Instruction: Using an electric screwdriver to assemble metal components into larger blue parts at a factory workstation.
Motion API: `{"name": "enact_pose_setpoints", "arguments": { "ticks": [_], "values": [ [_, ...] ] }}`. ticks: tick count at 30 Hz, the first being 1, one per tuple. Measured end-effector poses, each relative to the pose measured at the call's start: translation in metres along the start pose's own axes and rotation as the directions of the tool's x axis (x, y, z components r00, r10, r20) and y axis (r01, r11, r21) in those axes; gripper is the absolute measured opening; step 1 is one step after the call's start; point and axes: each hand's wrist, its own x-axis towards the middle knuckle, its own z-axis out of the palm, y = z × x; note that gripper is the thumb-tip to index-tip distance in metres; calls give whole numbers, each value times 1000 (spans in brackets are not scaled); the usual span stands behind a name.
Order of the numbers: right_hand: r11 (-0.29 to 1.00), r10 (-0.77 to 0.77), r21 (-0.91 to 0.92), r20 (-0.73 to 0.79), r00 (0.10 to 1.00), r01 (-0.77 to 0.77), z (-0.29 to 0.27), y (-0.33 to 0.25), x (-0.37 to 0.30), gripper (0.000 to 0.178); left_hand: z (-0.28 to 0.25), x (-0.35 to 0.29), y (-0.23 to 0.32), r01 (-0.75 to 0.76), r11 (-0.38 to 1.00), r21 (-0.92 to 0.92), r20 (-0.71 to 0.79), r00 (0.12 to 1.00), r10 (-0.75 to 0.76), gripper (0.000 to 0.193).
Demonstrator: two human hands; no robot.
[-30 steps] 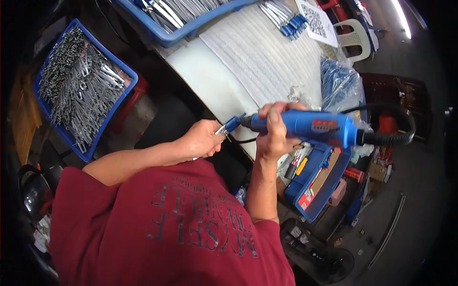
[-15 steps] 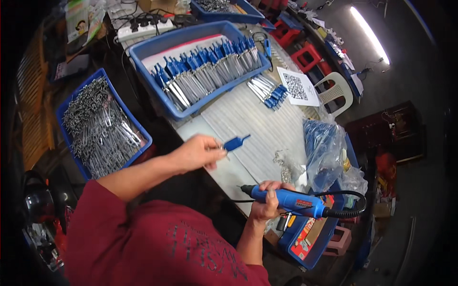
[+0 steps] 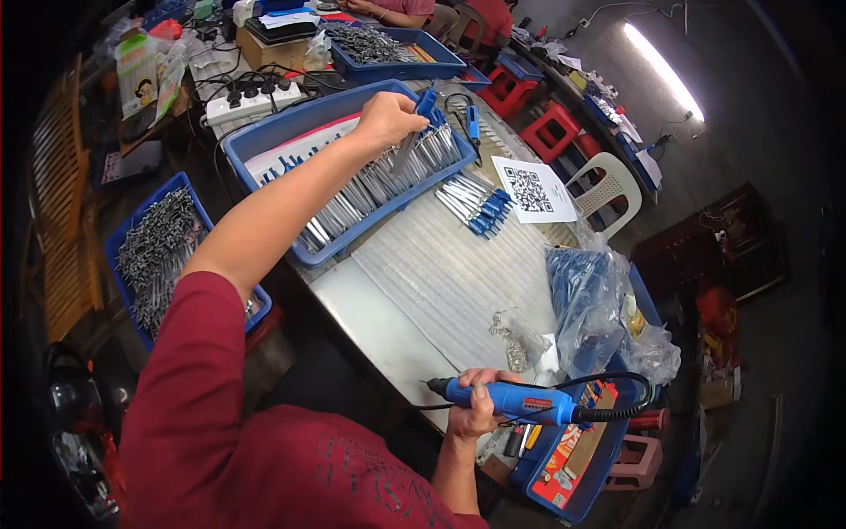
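Observation:
My left hand (image 3: pixel 390 121) reaches over the far blue tray (image 3: pixel 324 256), its fingers pinched on a blue-handled metal piece (image 3: pixel 426 100) whose silver shaft points down. Below it, the tray carries rows of similar pieces with blue ends and silver shafts. In my right hand (image 3: pixel 476 407), above the table's near edge, lies a blue electric screwdriver (image 3: pixel 518 401), its dark tip toward the left and its black cable looping off to the right. A small bundle of the same blue-ended pieces (image 3: pixel 476 204) rests on the table beside the tray.
A blue bin of thin metal parts (image 3: pixel 163 242) stands at left. Right of the table's ribbed mat (image 3: pixel 441 273) are a clear bag (image 3: pixel 586 291), a printed sheet (image 3: pixel 535 189) and another blue bin (image 3: pixel 573 510). A power strip (image 3: pixel 251 101) and a person's arm (image 3: pixel 374 11) are farther off.
My left hand has moved up and away, from above the table's near-left edge to the far tray, carrying the blue-handled piece. My right hand keeps hold of the screwdriver.

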Motion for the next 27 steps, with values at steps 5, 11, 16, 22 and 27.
{"name": "enact_pose_setpoints", "arguments": {
  "ticks": [5,11,16,22,27],
  "values": [
    [1000,9,-27,-30,1000,-9,-6,2,3,44,28,36,-27,166,980,106,-127,980,-153,12],
    [998,-4,-68,-88,996,-2,-9,5,8,42,51,58,-64,256,961,101,-229,946,-228,15],
    [997,-3,-79,-116,993,-6,-11,6,10,39,59,69,-80,427,904,4,-227,881,-415,16],
    [998,9,-57,-105,994,-16,-14,11,13,41,42,60,-47,464,861,211,-168,884,-435,16],
    [998,47,-25,-117,992,-51,-14,10,11,43,30,59,-40,362,847,390,-115,932,-345,21]
  ]
}}
